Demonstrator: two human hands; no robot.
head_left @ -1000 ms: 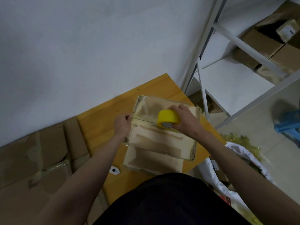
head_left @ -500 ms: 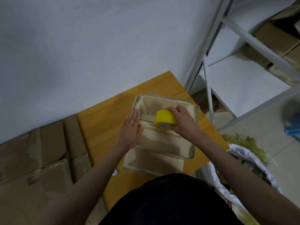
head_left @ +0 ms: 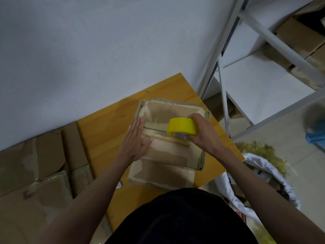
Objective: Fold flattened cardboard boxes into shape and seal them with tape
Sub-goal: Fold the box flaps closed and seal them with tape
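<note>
Wooden table [head_left: 98,127] set against a plain white wall [head_left: 88,50]. White metal shelving rack [head_left: 263,74] at right, brown cartons [head_left: 297,35] on its upper shelf. White bag [head_left: 270,175] on the floor beside the table, yellowish crumpled scraps [head_left: 260,150] near it. Blurred blue object [head_left: 316,136] at far right edge.

Wooden table [head_left: 109,131] against wall; cardboard box [head_left: 172,152] atop flat cardboard [head_left: 161,176], directly on tabletop.
</note>
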